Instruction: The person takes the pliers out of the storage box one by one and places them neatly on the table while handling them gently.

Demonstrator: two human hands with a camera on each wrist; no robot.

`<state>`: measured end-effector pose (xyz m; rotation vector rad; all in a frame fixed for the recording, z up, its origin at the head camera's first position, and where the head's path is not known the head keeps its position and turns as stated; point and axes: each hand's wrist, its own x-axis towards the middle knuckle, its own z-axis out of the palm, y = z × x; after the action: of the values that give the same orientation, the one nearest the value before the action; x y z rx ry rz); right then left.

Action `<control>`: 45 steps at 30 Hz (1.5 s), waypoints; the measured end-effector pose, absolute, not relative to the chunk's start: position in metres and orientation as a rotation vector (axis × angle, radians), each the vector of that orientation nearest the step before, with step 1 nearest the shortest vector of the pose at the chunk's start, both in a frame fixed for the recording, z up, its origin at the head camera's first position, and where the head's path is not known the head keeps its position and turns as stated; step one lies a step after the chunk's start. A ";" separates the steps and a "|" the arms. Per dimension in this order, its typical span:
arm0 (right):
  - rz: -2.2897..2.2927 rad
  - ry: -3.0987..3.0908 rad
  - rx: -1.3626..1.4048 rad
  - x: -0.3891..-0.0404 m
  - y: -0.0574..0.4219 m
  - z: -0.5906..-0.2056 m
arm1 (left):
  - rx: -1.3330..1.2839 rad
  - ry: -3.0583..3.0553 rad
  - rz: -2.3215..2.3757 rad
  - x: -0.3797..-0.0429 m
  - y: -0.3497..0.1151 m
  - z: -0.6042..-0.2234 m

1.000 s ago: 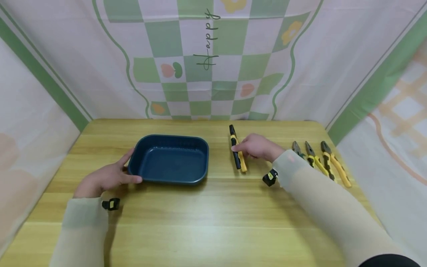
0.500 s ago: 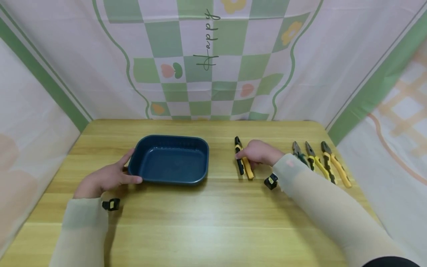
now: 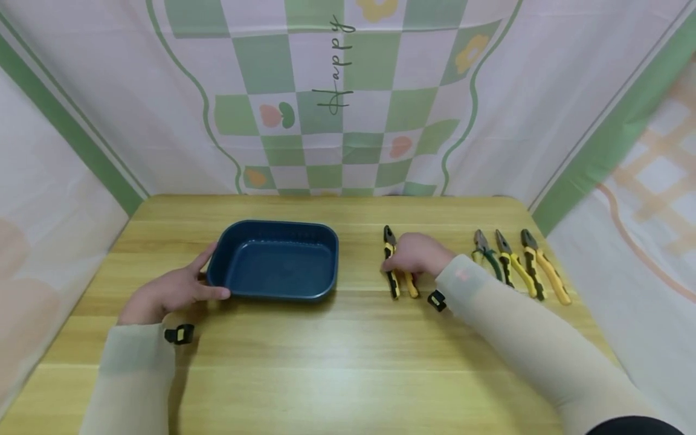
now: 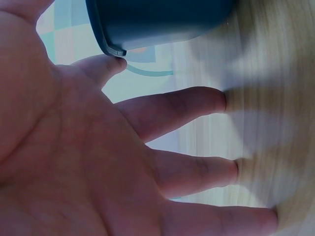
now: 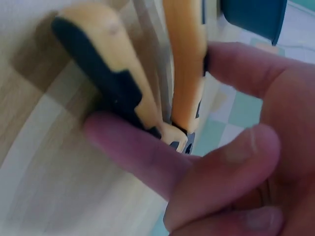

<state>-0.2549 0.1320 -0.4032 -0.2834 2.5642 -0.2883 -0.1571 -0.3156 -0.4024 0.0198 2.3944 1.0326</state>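
Observation:
My left hand (image 3: 168, 293) is at the left end of a dark blue rectangular dish (image 3: 277, 269), its thumb at the front corner and its index finger along the far left side. In the left wrist view the fingers (image 4: 172, 109) are spread and straight, with one at the dish's rim. To the right of the dish, my right hand (image 3: 417, 255) holds a pair of pliers (image 3: 394, 289) with yellow and black handles. The pliers' jaws point away from me. The right wrist view shows the thumb and a finger on either side of the parted handles (image 5: 184, 59).
Three more pliers lie in a row at the right of the wooden table (image 3: 326, 374): one with green and yellow handles (image 3: 486, 251), one yellow and black pair (image 3: 513, 263), and another orange-yellow and black pair (image 3: 549, 272). Behind the table hangs a patterned cloth (image 3: 318, 115).
My right hand has brought the pliers nearer to me and slightly right. Their handles have spread apart and the tool sits flatter. The left hand and the dish have stayed put.

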 end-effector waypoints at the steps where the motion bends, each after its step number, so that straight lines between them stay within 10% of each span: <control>1: -0.264 2.576 -0.288 -0.254 0.131 -0.404 | 0.019 2.392 1.038 -0.157 -0.316 -0.403; 45: -0.112 2.751 -0.455 -0.248 0.171 -0.396 | 0.008 2.401 1.020 -0.155 -0.316 -0.401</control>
<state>-0.2483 0.1713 -0.3959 -0.4554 2.7508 -0.1115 -0.1552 -0.3157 -0.4010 0.0078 2.4012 1.0200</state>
